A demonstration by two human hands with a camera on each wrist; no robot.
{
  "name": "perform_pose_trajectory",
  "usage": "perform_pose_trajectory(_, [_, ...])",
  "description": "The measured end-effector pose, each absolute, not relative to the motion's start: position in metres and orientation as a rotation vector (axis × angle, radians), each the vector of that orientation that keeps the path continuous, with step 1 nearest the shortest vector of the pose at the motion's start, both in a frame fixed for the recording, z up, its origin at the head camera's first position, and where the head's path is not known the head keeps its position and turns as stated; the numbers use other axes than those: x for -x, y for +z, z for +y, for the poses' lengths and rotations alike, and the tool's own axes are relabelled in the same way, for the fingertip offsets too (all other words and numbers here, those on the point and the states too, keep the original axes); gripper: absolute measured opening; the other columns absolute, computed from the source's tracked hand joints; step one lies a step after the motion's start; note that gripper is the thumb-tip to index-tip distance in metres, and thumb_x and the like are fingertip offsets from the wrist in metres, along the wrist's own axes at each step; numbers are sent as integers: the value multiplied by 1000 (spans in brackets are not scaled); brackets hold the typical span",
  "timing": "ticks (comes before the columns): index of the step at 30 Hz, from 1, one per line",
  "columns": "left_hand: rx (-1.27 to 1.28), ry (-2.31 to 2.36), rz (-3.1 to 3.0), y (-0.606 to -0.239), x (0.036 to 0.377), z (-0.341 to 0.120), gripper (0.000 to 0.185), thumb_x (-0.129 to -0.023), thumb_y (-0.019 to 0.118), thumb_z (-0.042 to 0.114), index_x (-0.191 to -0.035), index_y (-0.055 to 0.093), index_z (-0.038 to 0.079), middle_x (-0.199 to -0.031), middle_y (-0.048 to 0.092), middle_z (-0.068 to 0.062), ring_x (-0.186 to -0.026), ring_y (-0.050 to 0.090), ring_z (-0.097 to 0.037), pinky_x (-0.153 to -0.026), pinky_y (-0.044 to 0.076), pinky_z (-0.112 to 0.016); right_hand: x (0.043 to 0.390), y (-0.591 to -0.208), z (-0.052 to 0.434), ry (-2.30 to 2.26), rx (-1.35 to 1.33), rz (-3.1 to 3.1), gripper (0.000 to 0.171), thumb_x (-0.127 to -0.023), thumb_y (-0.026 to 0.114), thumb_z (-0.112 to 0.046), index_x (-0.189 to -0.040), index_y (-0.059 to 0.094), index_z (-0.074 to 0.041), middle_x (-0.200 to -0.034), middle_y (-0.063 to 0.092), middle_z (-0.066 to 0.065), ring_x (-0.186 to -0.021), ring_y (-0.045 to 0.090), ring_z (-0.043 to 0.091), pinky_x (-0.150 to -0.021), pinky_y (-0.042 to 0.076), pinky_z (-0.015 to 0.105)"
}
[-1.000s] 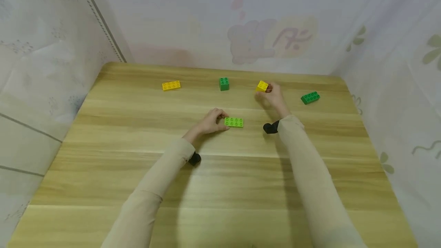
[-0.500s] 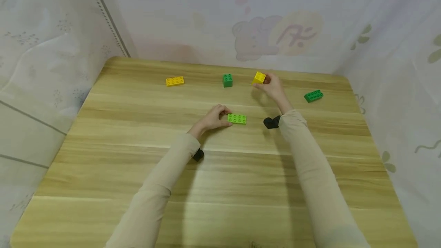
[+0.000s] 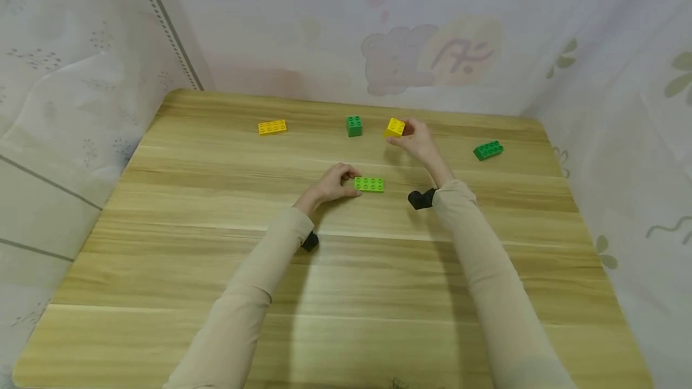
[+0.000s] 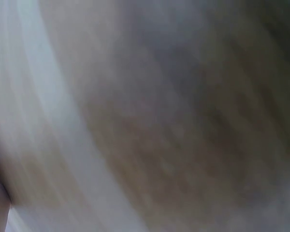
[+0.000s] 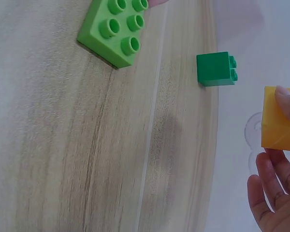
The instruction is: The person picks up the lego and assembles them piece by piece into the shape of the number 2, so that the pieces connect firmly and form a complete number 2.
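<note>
A right hand pinched a yellow block between thumb and fingers near the far edge of the bench; the left hand gripped a lime brick by its left end.

We count lime brick, left hand pinching; yellow block, right hand pinching; green cube; green oblong; amber brick.

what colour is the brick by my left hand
The brick is light lime green, clearest in the right wrist view.
</note>
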State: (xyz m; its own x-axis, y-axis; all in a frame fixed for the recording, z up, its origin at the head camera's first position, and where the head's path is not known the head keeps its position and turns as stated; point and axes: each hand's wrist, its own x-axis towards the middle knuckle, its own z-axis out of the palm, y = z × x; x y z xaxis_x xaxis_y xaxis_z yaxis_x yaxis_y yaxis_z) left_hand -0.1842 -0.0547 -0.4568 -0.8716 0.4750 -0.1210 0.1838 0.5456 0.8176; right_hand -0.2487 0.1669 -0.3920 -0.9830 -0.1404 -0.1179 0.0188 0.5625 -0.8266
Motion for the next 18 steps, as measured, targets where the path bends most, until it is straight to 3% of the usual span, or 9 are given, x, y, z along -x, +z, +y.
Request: perform_pose_trajectory(18, [-498,1222,2451,-457,186,-53,42,-79,71,13,-117,55,2,-115,50,-13,-106,43,-23,-96,36,-36,232,-392,175,-1348,173,2632,58,-81,70,-24,-130,45,-6,-118,55,14,-107,51,27,-92,43,41])
